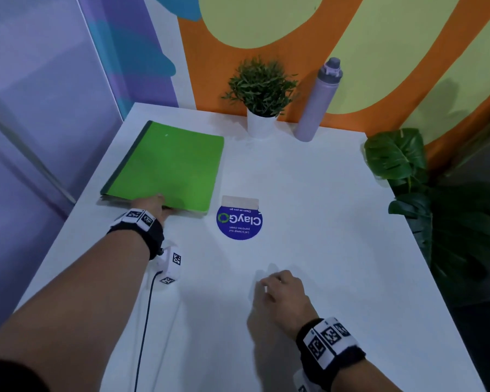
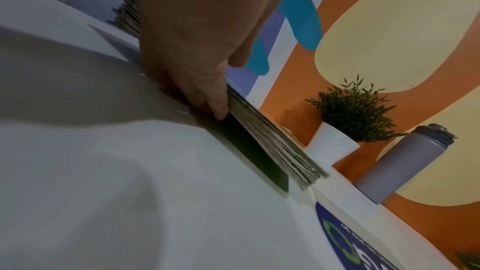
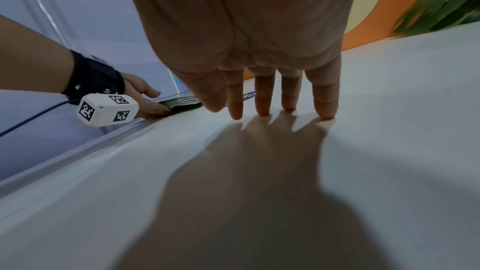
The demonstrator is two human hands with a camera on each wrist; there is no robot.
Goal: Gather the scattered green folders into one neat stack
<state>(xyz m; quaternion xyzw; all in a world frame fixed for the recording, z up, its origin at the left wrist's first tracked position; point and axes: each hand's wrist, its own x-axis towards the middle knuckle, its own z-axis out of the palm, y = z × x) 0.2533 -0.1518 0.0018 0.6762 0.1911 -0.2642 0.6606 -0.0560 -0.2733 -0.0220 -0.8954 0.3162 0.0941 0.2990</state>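
Note:
A stack of green folders (image 1: pixel 167 165) lies flat at the far left of the white table (image 1: pixel 323 207), dark spine to the left. Its layered paper edges (image 2: pixel 272 141) show in the left wrist view, and a sliver of the stack (image 3: pixel 184 103) in the right wrist view. My left hand (image 1: pixel 153 205) is at the stack's near edge, straight fingers (image 2: pixel 207 98) pressed against that edge, thumb free above. My right hand (image 1: pixel 280 290) rests near the table's front middle, straight fingertips (image 3: pixel 262 108) touching the bare surface and holding nothing.
A round blue sticker (image 1: pixel 239 222) lies just right of the stack. A small potted plant (image 1: pixel 260 108) and a lilac bottle (image 1: pixel 317 103) stand at the back wall. Large leaves (image 1: pixel 402 157) overhang the table's right edge. A cable (image 1: pixel 145 321) trails from my left wrist.

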